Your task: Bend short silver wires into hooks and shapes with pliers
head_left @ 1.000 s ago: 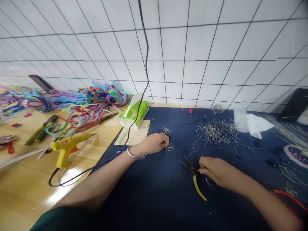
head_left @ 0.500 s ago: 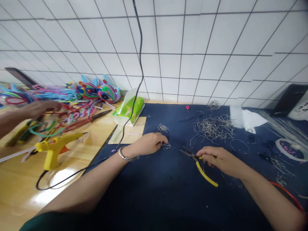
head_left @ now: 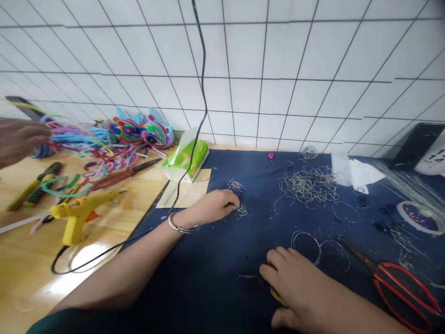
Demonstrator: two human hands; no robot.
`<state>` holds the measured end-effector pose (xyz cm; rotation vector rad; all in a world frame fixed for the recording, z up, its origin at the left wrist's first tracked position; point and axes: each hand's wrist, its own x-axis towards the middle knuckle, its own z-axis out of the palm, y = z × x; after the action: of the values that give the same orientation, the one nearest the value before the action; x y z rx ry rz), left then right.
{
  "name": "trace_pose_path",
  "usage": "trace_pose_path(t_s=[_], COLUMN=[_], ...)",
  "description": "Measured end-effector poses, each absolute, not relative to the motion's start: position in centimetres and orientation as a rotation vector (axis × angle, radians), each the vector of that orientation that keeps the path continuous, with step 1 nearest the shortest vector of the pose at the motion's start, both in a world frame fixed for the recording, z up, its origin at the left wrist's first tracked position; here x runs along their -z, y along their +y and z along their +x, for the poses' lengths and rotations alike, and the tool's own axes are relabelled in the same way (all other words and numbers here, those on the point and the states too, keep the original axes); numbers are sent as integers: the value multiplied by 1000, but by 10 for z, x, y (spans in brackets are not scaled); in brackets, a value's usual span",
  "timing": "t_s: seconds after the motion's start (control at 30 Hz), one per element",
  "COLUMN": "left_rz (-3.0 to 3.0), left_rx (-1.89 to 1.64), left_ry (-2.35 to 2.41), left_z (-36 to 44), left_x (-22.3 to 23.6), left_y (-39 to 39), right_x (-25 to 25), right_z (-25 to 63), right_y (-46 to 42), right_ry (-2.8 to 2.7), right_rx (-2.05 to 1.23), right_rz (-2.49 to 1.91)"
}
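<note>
My left hand (head_left: 219, 206) is closed, fingertips pinched together at the edge of a small heap of bent wire pieces (head_left: 241, 212); whatever is between them is too small to make out. Just behind lies another small wire heap (head_left: 236, 185). At the front, my right hand (head_left: 295, 283) is palm down around yellow-handled pliers (head_left: 277, 297), thumb and fingers on either side of the handle. Most of the pliers is hidden beneath it; the dark jaw tip points left. Beyond this hand, a thin wire ring with pink beads (head_left: 317, 243) rests on the dark blue cloth.
Red-handled scissors (head_left: 399, 278) lie at right. Further back are a large wire tangle (head_left: 311, 184) and a bowl of purple beads (head_left: 403, 222). A green tissue pack (head_left: 189, 160) and yellow glue gun (head_left: 83, 213) sit left. Another person's hand (head_left: 21, 141) enters there.
My right hand has come nearer and lower with the pliers. The beaded wire ring now lies on the cloth, and the scissors are uncovered. The other person's hand has drawn left, pulling a yellow strand.
</note>
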<state>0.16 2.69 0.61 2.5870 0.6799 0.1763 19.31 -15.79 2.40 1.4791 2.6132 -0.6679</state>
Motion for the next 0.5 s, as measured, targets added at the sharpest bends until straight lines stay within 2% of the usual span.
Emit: trace_pose_path(t_s=[0.37, 0.5], left_rz=[2567, 2521], left_rx=[-52, -161], left_ry=[843, 835], left_z=[-2, -2], left_x=[3, -9], left_y=[33, 30], right_x=[-28, -20], right_z=[185, 182], right_y=[-164, -164], right_ry=[2657, 2813], right_rx=[493, 399], right_rz=[1377, 1272])
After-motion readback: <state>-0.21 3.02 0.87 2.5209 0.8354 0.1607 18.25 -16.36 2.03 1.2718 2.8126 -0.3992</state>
